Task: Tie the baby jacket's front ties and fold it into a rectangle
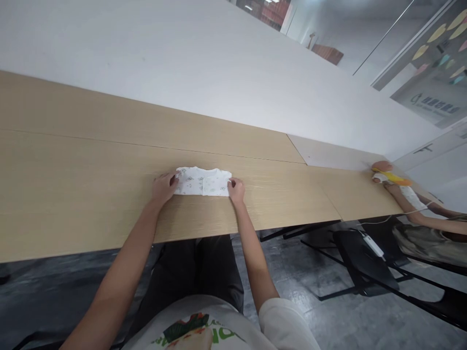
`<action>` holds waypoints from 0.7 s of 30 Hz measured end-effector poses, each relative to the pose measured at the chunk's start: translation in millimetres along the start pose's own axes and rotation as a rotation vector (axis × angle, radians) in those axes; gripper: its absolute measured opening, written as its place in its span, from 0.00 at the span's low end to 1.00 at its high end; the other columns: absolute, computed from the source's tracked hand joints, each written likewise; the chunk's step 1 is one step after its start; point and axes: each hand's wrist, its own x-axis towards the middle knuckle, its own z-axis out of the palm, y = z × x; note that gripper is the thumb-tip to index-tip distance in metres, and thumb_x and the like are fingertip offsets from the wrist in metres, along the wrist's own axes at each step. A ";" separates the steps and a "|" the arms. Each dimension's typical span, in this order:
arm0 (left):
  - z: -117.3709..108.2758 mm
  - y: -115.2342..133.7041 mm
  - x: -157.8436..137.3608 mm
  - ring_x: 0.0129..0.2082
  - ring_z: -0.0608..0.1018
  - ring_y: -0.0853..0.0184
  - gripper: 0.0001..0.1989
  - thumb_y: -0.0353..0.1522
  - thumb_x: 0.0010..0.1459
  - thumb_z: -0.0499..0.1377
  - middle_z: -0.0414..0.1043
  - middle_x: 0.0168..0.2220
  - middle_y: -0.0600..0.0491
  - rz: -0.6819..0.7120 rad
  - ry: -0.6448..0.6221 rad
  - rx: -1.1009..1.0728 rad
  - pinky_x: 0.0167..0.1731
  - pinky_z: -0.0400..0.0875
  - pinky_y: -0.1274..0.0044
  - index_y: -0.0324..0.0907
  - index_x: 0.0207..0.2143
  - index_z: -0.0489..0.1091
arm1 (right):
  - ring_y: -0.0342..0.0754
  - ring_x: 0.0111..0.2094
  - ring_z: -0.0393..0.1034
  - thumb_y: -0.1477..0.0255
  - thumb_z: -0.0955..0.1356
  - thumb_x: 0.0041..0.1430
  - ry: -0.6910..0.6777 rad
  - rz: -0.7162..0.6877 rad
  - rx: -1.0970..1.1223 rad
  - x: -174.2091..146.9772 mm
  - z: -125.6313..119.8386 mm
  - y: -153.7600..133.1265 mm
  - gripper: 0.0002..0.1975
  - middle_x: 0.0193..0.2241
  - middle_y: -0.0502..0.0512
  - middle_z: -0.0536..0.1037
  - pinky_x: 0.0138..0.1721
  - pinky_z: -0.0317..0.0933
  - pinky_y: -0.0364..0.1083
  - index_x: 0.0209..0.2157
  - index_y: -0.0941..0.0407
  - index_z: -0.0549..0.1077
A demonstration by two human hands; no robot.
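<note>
The garment lies on the table, between the left hand and right hand; behind runs a wall; to the right, a chair bears a power strip, with a co-worker farther right

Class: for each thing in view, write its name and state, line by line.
White patterned garment: folded, lying flat on the table.
Left hand: touching its left edge, fingers bent.
Right hand: touching its right edge, fingers curled.
Black chair: unfolded.
White power strip: lying on that chair.
Yellow item: state unclear.
</note>
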 end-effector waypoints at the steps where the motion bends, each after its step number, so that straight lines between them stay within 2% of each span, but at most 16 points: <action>1: -0.4 0.5 -0.1 0.55 0.73 0.51 0.22 0.34 0.64 0.51 0.75 0.53 0.41 -0.001 0.000 -0.003 0.56 0.64 0.61 0.39 0.57 0.71 | 0.52 0.43 0.74 0.79 0.66 0.55 0.000 0.004 -0.002 0.0 -0.4 -0.3 0.10 0.40 0.60 0.82 0.52 0.64 0.51 0.35 0.58 0.79; 11: 0.8 -1.2 0.0 0.56 0.73 0.52 0.21 0.34 0.63 0.51 0.75 0.53 0.42 0.020 0.012 -0.038 0.57 0.63 0.60 0.40 0.55 0.72 | 0.52 0.43 0.74 0.79 0.66 0.55 -0.005 0.020 0.019 -1.2 -3.7 -4.4 0.09 0.39 0.62 0.82 0.53 0.63 0.51 0.35 0.59 0.78; 15: 4.3 -3.3 1.2 0.55 0.73 0.50 0.22 0.35 0.63 0.50 0.75 0.53 0.42 0.016 0.042 -0.029 0.56 0.64 0.59 0.41 0.55 0.72 | 0.52 0.43 0.74 0.77 0.65 0.56 0.067 0.052 0.074 -3.1 -6.4 -14.0 0.09 0.39 0.62 0.81 0.53 0.65 0.52 0.36 0.59 0.77; 18: 4.7 -4.0 1.5 0.55 0.74 0.49 0.22 0.35 0.62 0.50 0.76 0.52 0.41 0.020 0.038 -0.032 0.56 0.63 0.59 0.40 0.55 0.72 | 0.52 0.46 0.74 0.73 0.64 0.60 0.153 -0.035 0.175 -17.7 -20.9 -46.4 0.09 0.40 0.61 0.80 0.54 0.66 0.53 0.37 0.58 0.76; 21: 2.9 -3.5 0.7 0.55 0.74 0.50 0.22 0.35 0.63 0.50 0.76 0.51 0.41 0.027 0.028 -0.042 0.56 0.63 0.60 0.40 0.55 0.72 | 0.50 0.42 0.76 0.67 0.62 0.64 0.090 -0.177 0.376 -54.2 -53.0 -105.5 0.11 0.38 0.58 0.80 0.49 0.70 0.52 0.38 0.55 0.76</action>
